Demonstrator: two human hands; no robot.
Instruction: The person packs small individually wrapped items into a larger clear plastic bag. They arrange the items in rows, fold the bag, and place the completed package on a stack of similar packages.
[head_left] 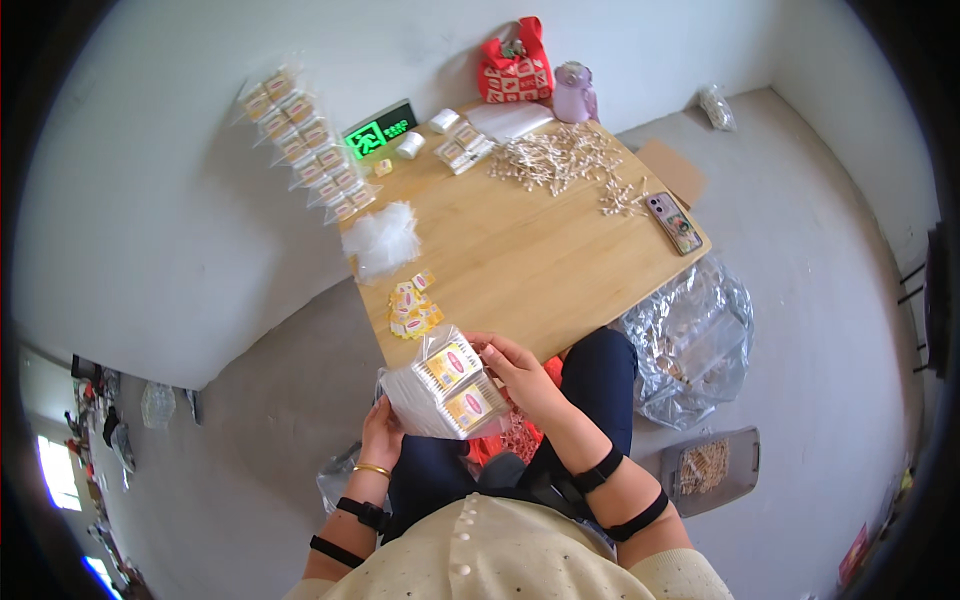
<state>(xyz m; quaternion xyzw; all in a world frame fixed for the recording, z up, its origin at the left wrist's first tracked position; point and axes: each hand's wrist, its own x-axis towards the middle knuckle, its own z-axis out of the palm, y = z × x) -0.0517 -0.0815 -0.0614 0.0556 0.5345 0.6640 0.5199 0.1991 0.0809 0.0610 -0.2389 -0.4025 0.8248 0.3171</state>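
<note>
Left hand (380, 432) cups the underside of the packet stack (445, 390), right hand (520, 372) pinching its right edge (both closed on it), held over the lap just short of the surface (540, 250), long axis slanting toward lower right.
</note>
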